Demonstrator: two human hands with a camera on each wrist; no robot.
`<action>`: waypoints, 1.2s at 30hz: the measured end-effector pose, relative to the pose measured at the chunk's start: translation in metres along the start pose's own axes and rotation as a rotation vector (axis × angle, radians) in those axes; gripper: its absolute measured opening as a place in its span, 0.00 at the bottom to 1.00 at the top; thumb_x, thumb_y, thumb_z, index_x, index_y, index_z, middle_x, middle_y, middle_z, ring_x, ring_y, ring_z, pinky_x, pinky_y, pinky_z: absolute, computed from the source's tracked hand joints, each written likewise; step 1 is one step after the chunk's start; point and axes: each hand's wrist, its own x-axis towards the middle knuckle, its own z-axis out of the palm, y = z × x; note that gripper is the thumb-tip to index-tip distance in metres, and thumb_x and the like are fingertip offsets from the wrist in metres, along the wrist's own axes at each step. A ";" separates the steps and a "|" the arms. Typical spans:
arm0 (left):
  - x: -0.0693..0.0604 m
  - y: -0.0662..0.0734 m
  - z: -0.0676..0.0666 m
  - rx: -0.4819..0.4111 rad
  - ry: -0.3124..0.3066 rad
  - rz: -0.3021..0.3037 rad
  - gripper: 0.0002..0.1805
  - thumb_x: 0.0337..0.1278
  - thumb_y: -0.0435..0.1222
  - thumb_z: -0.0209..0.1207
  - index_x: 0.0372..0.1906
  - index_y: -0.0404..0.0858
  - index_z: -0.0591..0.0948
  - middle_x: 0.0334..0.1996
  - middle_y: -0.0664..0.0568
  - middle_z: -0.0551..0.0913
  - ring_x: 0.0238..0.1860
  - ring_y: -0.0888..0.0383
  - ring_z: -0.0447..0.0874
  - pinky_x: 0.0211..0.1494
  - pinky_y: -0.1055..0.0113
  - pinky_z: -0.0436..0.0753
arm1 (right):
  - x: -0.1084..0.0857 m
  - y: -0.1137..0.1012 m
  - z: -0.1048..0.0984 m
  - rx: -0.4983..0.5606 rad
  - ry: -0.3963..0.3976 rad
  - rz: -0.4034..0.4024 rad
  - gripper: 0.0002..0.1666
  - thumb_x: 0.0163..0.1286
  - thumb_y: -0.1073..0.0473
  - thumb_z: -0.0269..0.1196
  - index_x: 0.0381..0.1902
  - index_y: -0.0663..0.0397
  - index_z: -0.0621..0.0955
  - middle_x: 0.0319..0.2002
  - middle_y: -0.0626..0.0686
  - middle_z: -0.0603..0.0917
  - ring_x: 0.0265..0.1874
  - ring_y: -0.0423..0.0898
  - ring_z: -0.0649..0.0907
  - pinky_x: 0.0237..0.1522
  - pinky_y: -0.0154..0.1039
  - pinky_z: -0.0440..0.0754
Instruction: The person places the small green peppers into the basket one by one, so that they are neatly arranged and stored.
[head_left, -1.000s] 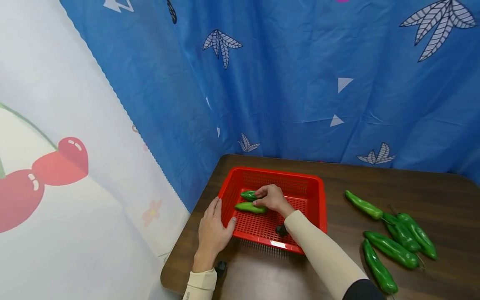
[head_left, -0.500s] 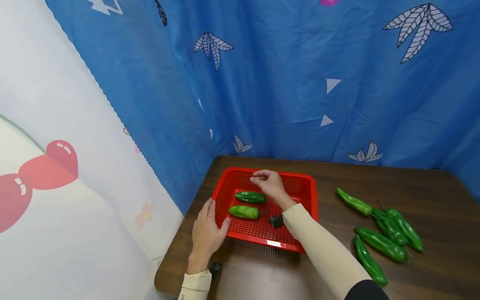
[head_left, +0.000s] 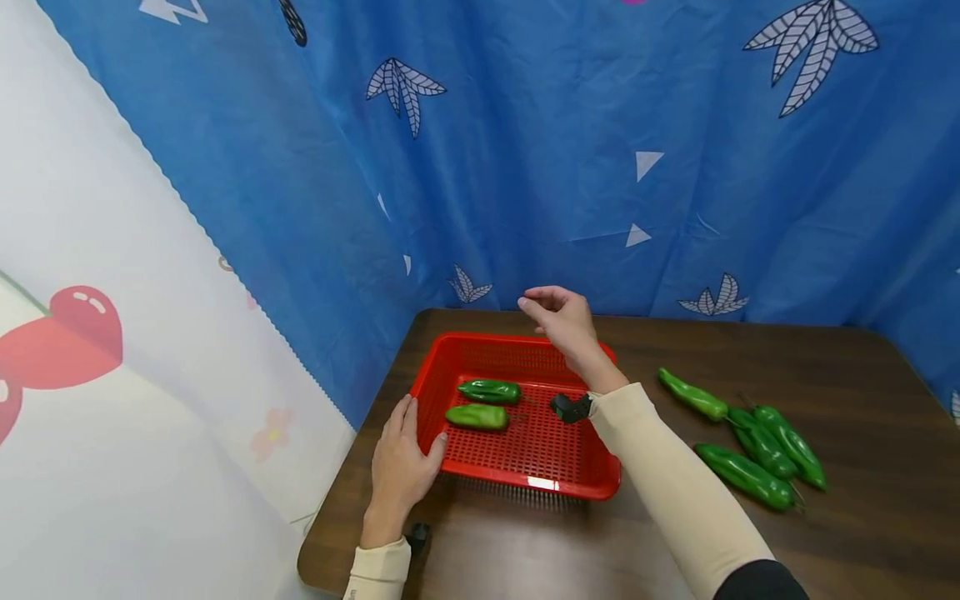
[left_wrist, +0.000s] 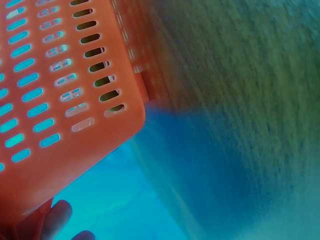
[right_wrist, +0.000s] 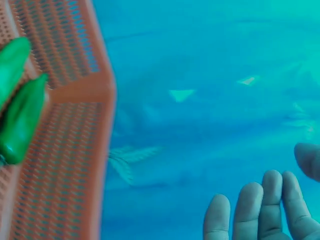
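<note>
A red perforated plastic basket (head_left: 517, 481) stands on the table. Two green peppers lie side by side in it: a dark one (head_left: 489, 392) and a lighter one (head_left: 477, 417). My left hand (head_left: 401, 458) rests against the basket's left side, its fingers fairly straight along the rim and the thumb by the front corner. Blurry fingertips (left_wrist: 59, 216) show past the rim in the left wrist view. Above the basket's back edge is my right hand (head_left: 566, 321), holding nothing, its fingers loosely bent. The right wrist view shows its fingers (right_wrist: 247, 202) apart from the basket.
Right of the basket, a lighter green pepper (head_left: 693, 394) and several dark green peppers (head_left: 742, 477) lie on the brown table (head_left: 637, 550). The right sleeve (head_left: 690, 492) crosses in front of that side. A blue curtain (head_left: 517, 167) hangs behind the table.
My right hand has left the peppers in the basket and risen back past its far rim. The left hand stays at the basket's side. The head view has shifted slightly.
</note>
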 end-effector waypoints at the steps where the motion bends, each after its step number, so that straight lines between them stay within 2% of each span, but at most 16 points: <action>1: 0.001 0.000 0.000 -0.002 0.000 0.002 0.40 0.56 0.48 0.63 0.70 0.31 0.71 0.71 0.41 0.70 0.64 0.40 0.75 0.59 0.39 0.80 | -0.001 -0.004 -0.006 0.001 0.008 -0.015 0.20 0.68 0.48 0.68 0.54 0.49 0.84 0.45 0.51 0.84 0.42 0.45 0.83 0.40 0.34 0.85; 5: 0.002 0.000 0.001 0.002 0.013 0.010 0.40 0.56 0.50 0.63 0.69 0.30 0.72 0.70 0.41 0.71 0.63 0.40 0.76 0.58 0.39 0.81 | -0.004 -0.018 -0.030 -0.014 0.056 -0.059 0.22 0.68 0.47 0.67 0.55 0.50 0.83 0.45 0.49 0.84 0.44 0.45 0.83 0.40 0.32 0.85; 12: 0.002 -0.001 0.000 0.005 0.030 0.021 0.41 0.55 0.50 0.63 0.69 0.30 0.71 0.70 0.40 0.71 0.62 0.39 0.76 0.56 0.38 0.81 | -0.012 -0.031 -0.075 -0.015 0.175 -0.132 0.24 0.67 0.45 0.68 0.55 0.51 0.83 0.41 0.41 0.84 0.44 0.39 0.83 0.40 0.30 0.84; 17: 0.001 -0.001 -0.001 0.006 0.015 0.015 0.41 0.56 0.49 0.63 0.70 0.30 0.71 0.70 0.40 0.70 0.62 0.39 0.76 0.56 0.37 0.81 | -0.022 -0.030 -0.111 -0.008 0.259 -0.127 0.24 0.66 0.44 0.68 0.55 0.49 0.83 0.41 0.38 0.85 0.44 0.39 0.83 0.41 0.29 0.85; 22: 0.000 -0.001 0.000 -0.007 -0.008 0.003 0.41 0.56 0.50 0.62 0.71 0.32 0.70 0.71 0.42 0.69 0.63 0.40 0.75 0.57 0.37 0.80 | -0.031 -0.017 -0.140 0.037 0.321 -0.097 0.24 0.65 0.45 0.69 0.54 0.50 0.83 0.39 0.38 0.84 0.41 0.38 0.83 0.39 0.27 0.85; 28: -0.001 -0.001 0.001 -0.014 -0.003 0.006 0.41 0.56 0.48 0.63 0.71 0.31 0.70 0.71 0.41 0.69 0.63 0.40 0.75 0.57 0.37 0.79 | -0.041 0.004 -0.161 0.061 0.378 -0.037 0.23 0.63 0.46 0.70 0.53 0.50 0.83 0.38 0.38 0.84 0.39 0.35 0.83 0.38 0.26 0.84; 36: -0.002 0.001 0.001 -0.008 -0.010 -0.002 0.41 0.56 0.49 0.63 0.71 0.31 0.70 0.72 0.41 0.69 0.64 0.40 0.75 0.58 0.37 0.79 | -0.050 0.036 -0.181 0.170 0.389 0.051 0.19 0.64 0.50 0.70 0.51 0.46 0.82 0.40 0.39 0.83 0.39 0.35 0.81 0.36 0.25 0.84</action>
